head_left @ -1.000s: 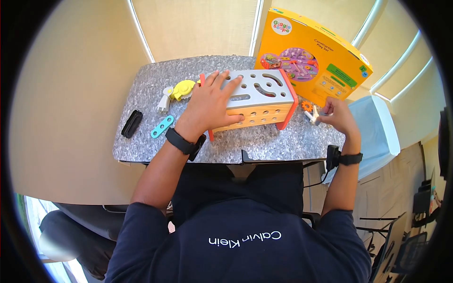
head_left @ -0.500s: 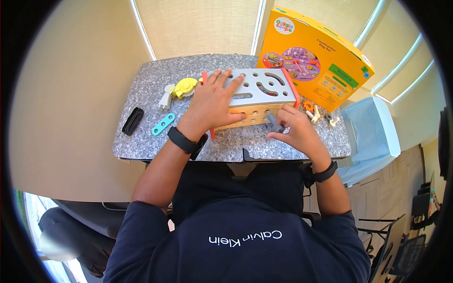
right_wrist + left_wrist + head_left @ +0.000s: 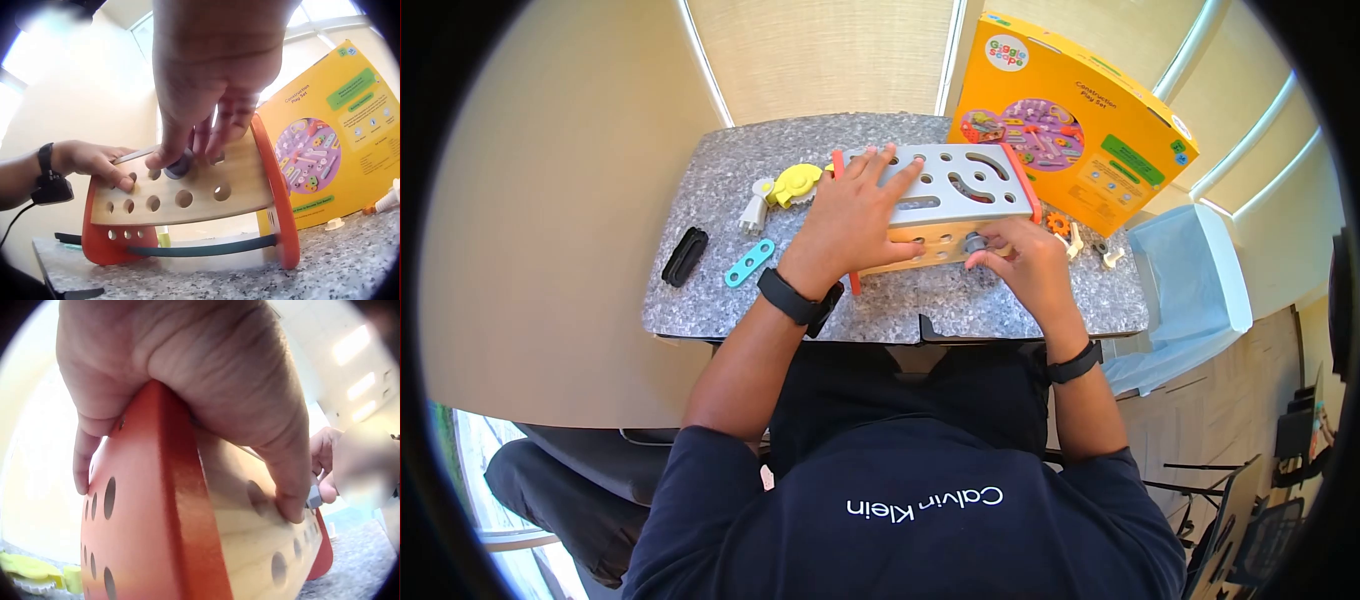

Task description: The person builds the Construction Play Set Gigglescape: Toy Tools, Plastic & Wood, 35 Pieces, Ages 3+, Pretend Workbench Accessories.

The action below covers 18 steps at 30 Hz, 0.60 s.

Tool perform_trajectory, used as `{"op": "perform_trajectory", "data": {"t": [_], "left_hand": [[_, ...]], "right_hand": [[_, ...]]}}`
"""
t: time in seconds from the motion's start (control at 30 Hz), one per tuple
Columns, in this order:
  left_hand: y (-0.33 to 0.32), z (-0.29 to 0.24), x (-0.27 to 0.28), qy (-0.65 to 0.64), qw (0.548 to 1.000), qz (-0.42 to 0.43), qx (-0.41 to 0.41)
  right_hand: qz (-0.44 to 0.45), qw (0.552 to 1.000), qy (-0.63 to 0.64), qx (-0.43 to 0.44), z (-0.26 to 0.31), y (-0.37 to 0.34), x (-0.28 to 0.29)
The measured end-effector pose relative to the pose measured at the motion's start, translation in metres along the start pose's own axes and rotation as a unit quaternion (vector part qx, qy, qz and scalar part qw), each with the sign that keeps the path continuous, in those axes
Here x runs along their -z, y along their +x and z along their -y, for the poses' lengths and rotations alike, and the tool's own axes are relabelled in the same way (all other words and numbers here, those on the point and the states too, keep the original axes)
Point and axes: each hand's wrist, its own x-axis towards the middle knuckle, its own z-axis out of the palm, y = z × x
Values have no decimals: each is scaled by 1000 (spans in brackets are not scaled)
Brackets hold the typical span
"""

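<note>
My left hand [image 3: 840, 225] rests spread over the left end of a toy workbench, its fingers straight on the grey top [image 3: 952, 210] and the thumb pressed against the wooden front panel [image 3: 244, 181]. With thumb and fingers my right hand [image 3: 1037, 265] pinches a grey-blue toy bolt [image 3: 974, 243] by its head. The bolt head sits close against the front panel, at an upper-row hole toward the right end; its shaft is hidden. In the left wrist view, a red end panel [image 3: 137, 487] rises under the left palm.
Left of the workbench lie a yellow toy piece [image 3: 796, 184], a white-grey piece [image 3: 754, 207], a teal strip [image 3: 750, 263] and a black case [image 3: 685, 257]. An orange gear [image 3: 1058, 223] and small white pieces [image 3: 1112, 259] lie right. Behind stands a yellow box [image 3: 1060, 90].
My right hand has come from the small pieces at the right to the workbench front, bringing the bolt, whose shaft went into a panel hole. The left hand stays put.
</note>
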Motion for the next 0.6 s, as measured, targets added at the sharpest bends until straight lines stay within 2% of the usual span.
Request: {"op": "perform_trajectory", "data": {"t": [0.03, 0.17, 0.23, 0.27, 0.33, 0.37, 0.43, 0.47, 0.53, 0.6], "left_hand": [[0, 1, 0, 1, 1000, 2, -1], [1, 2, -1, 13, 1000, -8, -10], [1, 3, 1, 11, 1000, -8, -11], [1, 4, 2, 5, 1000, -2, -8], [1, 5, 2, -3, 1000, 4, -6], [1, 6, 2, 4, 1000, 9, -6], [1, 7, 3, 9, 1000, 15, -7], [0, 8, 6, 13, 1000, 27, -9], [0, 6, 10, 16, 999, 39, -10], [-2, -2, 15, 12, 998, 55, 18]], "right_hand": [[-25, 998, -62, 9, 0, 0, 0], [-41, 992, -116, -29, -3, -3, -3], [34, 994, -101, -19, -9, -5, 7], [33, 994, -102, -20, -14, -4, 15], [180, 981, -26, -65, -30, -3, 38], [179, 981, -26, -67, -44, -7, 48], [187, 970, -34, -153, -75, -18, 66], [186, 970, -35, -154, -83, -21, 75], [161, 950, -54, -262, -95, -23, 90], [140, 953, -76, -258, -108, -24, 94]]}}
